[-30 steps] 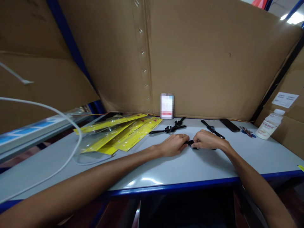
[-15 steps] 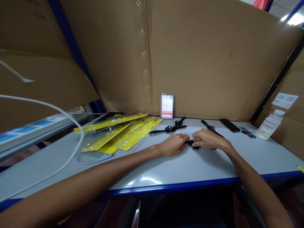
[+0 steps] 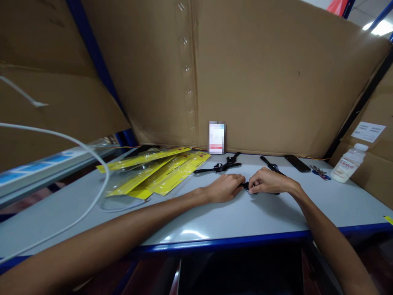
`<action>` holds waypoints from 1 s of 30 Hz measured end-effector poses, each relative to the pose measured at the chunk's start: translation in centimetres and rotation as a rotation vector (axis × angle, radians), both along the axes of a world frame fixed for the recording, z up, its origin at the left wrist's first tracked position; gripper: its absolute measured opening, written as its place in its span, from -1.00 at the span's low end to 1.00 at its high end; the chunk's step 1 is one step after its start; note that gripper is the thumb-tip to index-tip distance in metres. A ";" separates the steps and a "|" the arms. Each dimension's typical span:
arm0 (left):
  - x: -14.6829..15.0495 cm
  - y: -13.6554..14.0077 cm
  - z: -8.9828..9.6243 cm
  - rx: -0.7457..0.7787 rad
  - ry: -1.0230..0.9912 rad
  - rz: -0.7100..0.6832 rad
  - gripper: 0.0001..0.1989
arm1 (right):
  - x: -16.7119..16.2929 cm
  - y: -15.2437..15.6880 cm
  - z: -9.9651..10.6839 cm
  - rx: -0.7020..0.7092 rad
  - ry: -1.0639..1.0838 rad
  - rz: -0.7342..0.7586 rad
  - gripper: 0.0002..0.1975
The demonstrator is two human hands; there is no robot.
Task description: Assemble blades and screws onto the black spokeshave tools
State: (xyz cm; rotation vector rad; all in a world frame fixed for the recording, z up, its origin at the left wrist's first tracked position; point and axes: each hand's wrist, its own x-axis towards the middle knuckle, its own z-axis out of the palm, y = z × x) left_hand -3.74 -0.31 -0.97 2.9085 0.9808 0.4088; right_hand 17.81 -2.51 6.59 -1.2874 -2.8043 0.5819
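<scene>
Low over the table, a black spokeshave [image 3: 246, 185] is held between my two hands, mostly hidden by the fingers. My left hand [image 3: 226, 188] closes round its left end, with the back of the hand turned up. At its middle, my right hand [image 3: 266, 180] pinches with thumb and bent fingers; the exact part is covered. Beyond my left hand lie two more black spokeshaves, one [image 3: 208, 169] in front and another [image 3: 233, 158] crossing behind. A further black spokeshave [image 3: 269, 163] rests behind my right hand, partly covered by it.
Yellow blister packs [image 3: 175, 174] lie piled on the left of the grey table [image 3: 190, 223]. A white cable [image 3: 106, 176] loops in front of them. A phone [image 3: 297, 162], keys [image 3: 319, 172] and a bottle [image 3: 349, 163] stand or lie at right. Cardboard [image 3: 245, 82] walls the back.
My right fingers have shifted slightly left and now cover more of the spokeshave's middle. My left hand keeps its hold nearly unchanged.
</scene>
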 end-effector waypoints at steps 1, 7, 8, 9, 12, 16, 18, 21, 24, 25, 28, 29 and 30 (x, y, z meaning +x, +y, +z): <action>0.0 0.1 -0.1 0.001 -0.010 -0.008 -0.86 | 0.0 0.0 0.0 0.028 -0.019 -0.021 -0.78; -0.2 0.1 -0.2 0.005 -0.014 -0.008 -0.84 | -0.4 -0.1 -0.9 0.162 -0.241 -0.145 -0.30; -0.1 0.1 -0.1 0.002 -0.009 -0.006 -0.85 | -0.5 0.0 -0.9 0.178 -0.269 -0.156 -0.38; -0.1 0.1 -0.1 -0.002 -0.005 -0.003 -0.85 | -0.6 0.0 -1.0 0.188 -0.291 -0.162 -0.46; 0.0 0.1 0.1 -0.014 0.003 0.007 -0.87 | -0.8 0.2 -1.1 0.195 -0.322 -0.153 -0.63; -0.1 0.1 0.0 -0.012 -0.003 0.001 -0.87 | -0.8 0.3 -1.1 0.202 -0.317 -0.120 -0.69; -0.1 0.2 -0.2 -0.007 -0.003 -0.006 -0.87 | -0.7 0.3 -1.1 0.203 -0.310 -0.112 -0.71; -0.2 0.3 -0.3 -0.003 -0.012 -0.016 -0.87 | -0.7 0.3 -1.1 0.188 -0.304 -0.115 -0.69; -0.3 0.2 -0.2 -0.007 -0.024 -0.021 -0.87 | -0.6 0.4 -1.0 0.178 -0.297 -0.115 -0.68; -0.3 0.2 -0.2 -0.007 -0.023 -0.022 -0.87 | -0.5 0.4 -1.0 0.182 -0.295 -0.113 -0.67; -0.3 0.2 -0.1 -0.004 -0.015 -0.027 -0.86 | -0.4 0.5 -1.1 0.194 -0.292 -0.112 -0.64; -0.3 0.2 -0.1 -0.003 -0.015 -0.032 -0.86 | -0.4 0.5 -1.1 0.191 -0.293 -0.114 -0.63; -0.3 0.3 -0.1 -0.003 -0.017 -0.036 -0.86 | -0.4 0.5 -1.1 0.189 -0.292 -0.119 -0.62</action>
